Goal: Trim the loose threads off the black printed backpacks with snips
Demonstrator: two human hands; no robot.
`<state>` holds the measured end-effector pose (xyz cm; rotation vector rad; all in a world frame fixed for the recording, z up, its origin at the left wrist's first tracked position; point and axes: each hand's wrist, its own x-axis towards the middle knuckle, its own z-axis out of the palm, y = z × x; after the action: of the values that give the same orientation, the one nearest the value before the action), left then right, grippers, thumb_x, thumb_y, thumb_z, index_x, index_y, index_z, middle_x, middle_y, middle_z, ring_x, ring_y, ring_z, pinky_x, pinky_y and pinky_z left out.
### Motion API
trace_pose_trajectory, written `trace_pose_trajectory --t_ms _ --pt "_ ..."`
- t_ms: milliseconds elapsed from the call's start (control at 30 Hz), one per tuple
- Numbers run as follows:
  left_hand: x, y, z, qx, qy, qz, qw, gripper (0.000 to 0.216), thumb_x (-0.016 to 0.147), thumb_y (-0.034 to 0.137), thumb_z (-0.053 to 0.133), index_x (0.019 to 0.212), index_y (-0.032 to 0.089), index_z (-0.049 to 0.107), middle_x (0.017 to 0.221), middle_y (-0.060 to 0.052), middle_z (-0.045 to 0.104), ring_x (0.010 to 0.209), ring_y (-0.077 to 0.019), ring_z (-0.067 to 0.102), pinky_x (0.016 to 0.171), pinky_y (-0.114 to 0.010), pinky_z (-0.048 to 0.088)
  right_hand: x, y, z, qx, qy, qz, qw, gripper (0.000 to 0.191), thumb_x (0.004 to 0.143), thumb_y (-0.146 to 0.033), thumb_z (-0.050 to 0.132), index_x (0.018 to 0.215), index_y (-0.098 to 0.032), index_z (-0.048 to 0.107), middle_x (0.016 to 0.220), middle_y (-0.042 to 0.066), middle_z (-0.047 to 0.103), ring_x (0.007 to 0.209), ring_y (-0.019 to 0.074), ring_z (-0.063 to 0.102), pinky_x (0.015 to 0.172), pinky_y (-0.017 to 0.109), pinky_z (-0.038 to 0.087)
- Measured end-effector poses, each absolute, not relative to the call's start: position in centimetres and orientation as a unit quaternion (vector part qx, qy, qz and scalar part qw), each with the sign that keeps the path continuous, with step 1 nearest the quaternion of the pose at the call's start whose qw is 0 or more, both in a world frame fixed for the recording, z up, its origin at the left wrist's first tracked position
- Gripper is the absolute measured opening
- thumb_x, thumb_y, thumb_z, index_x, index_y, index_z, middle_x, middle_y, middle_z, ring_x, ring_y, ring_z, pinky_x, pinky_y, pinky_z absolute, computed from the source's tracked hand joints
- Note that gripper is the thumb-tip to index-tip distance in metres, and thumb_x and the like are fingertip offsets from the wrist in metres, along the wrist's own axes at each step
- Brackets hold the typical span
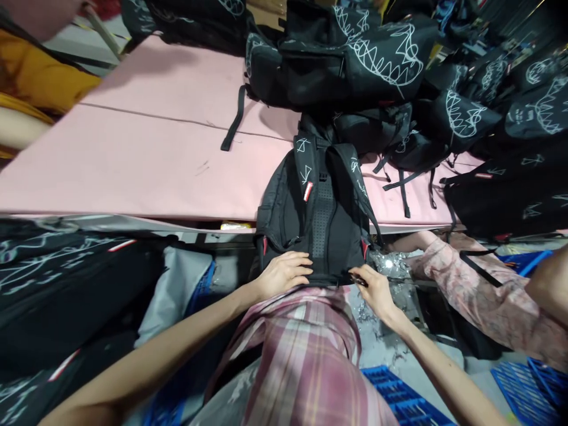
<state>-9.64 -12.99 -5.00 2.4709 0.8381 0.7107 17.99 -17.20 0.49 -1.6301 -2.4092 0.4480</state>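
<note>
A black backpack (319, 207) rests against the table's front edge and my lap, its strap side facing up. White line drawings and a small red-and-white tag (307, 191) mark its shoulder straps. My left hand (286, 273) lies on the lower left of the back panel, fingers stretched out and fairly flat. At the lower right corner, my right hand (373, 289) is closed around a small dark tool (358, 279), which looks like thread snips; its tip is too small to make out. That tool is close to the backpack's bottom edge.
Several black backpacks (381, 59) with white scribbles are piled across the back and right of the pink table (133, 154). More black bags (53, 307) lie at left. Blue crates (399, 390) stand below. Another person's patterned sleeve (479, 290) is at right, a yellow sleeve (39, 71) at left.
</note>
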Motion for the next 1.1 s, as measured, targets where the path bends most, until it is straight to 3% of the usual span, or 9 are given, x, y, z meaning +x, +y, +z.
trace_pose_trajectory --t_ms 167,267,333,433,567,733,833,967,1100 --pt "-8.6 -12.4 -3.0 0.875 0.335 0.178 0.300 0.019 0.084 0.023 0.054 0.072 0.021 0.068 0.087 0.001 0.068 0.106 -0.0194 0.053 0.091 -0.032 0.040 18.3 -18.7 -1.0 -0.611 -0.752 0.187 0.163 0.028 0.080 -0.011 0.045 0.100 -0.020 0.063 0.087 0.003 0.065 0.077 0.0162 0.063 0.068 0.026 0.048" --pt "-9.4 -11.4 -1.6 0.808 0.348 0.186 0.438 0.020 0.083 0.023 0.053 0.069 0.016 0.065 0.084 -0.002 0.067 0.094 -0.0165 0.059 0.083 -0.026 0.044 18.0 -19.2 -1.2 -0.634 -0.724 0.186 0.196 0.025 0.084 -0.026 0.046 0.102 -0.020 0.063 0.094 0.005 0.067 0.083 0.0185 0.064 0.072 0.028 0.049" --pt "-10.4 -11.1 -1.1 0.743 0.372 0.219 0.512 0.026 0.086 0.026 0.048 0.069 0.014 0.064 0.084 -0.004 0.067 0.088 -0.0151 0.061 0.078 -0.024 0.046 17.9 -19.4 -1.2 -0.662 -0.698 0.179 0.205 0.035 0.083 -0.038 0.049 0.111 -0.019 0.058 0.103 0.007 0.066 0.087 0.0212 0.064 0.075 0.031 0.049" --pt "-11.0 -11.3 -1.2 0.753 0.409 0.226 0.464 0.036 0.089 0.029 0.041 0.066 0.015 0.065 0.083 -0.005 0.067 0.091 -0.0167 0.060 0.083 -0.028 0.044 17.5 -19.4 -1.2 -0.688 -0.672 0.180 0.206 0.053 0.082 -0.046 0.051 0.125 -0.016 0.047 0.111 0.012 0.063 0.094 0.0242 0.063 0.079 0.035 0.049" --pt "-9.7 -12.1 -2.1 0.848 0.377 0.183 0.325 0.021 0.081 0.035 0.054 0.083 0.020 0.069 0.102 -0.006 0.065 0.099 -0.0222 0.054 0.086 -0.035 0.039 17.1 -19.7 -1.5 -0.685 -0.665 0.196 0.226 0.048 0.084 -0.047 0.046 0.120 -0.015 0.050 0.110 0.011 0.063 0.097 0.0234 0.061 0.081 0.034 0.047" --pt "-12.3 -13.4 -2.3 0.638 0.543 0.295 0.459 0.048 0.088 0.044 0.033 0.065 0.015 0.065 0.065 -0.005 0.066 0.068 -0.0167 0.059 0.070 -0.028 0.043 16.5 -20.8 -2.5 -0.701 -0.662 0.184 0.191 0.041 0.082 -0.054 0.047 0.095 -0.018 0.062 0.093 0.007 0.068 0.083 0.0213 0.064 0.069 0.029 0.046" --pt "-15.6 -14.6 -3.2 0.528 0.653 0.286 0.461 0.051 0.083 0.052 0.036 0.062 0.014 0.063 0.065 -0.006 0.066 0.067 -0.0181 0.059 0.066 -0.027 0.044 15.1 -21.0 -3.4 -0.719 -0.673 0.125 0.121 0.043 0.082 -0.056 0.046 0.093 -0.018 0.062 0.089 0.007 0.068 0.074 0.0213 0.064 0.058 0.027 0.040" --pt "-16.1 -15.5 -6.5 0.387 0.710 0.288 0.513 0.043 0.075 0.051 0.051 0.097 0.014 0.060 0.092 -0.008 0.066 0.087 -0.0222 0.059 0.065 -0.026 0.046 14.2 -21.4 -4.4 -0.733 -0.674 0.065 0.057 0.030 0.085 -0.042 0.047 0.094 -0.018 0.062 0.089 0.007 0.067 0.064 0.0185 0.062 0.051 0.026 0.032" --pt "-13.0 -15.3 -7.8 0.322 0.640 0.335 0.612 0.052 0.080 0.046 0.049 0.123 0.017 0.044 0.116 -0.012 0.057 0.102 -0.0244 0.055 0.070 -0.031 0.049 14.9 -21.9 -4.6 -0.727 -0.672 0.104 0.091 0.027 0.085 -0.038 0.048 0.098 -0.018 0.061 0.093 0.007 0.066 0.072 0.0200 0.061 0.054 0.027 0.038"
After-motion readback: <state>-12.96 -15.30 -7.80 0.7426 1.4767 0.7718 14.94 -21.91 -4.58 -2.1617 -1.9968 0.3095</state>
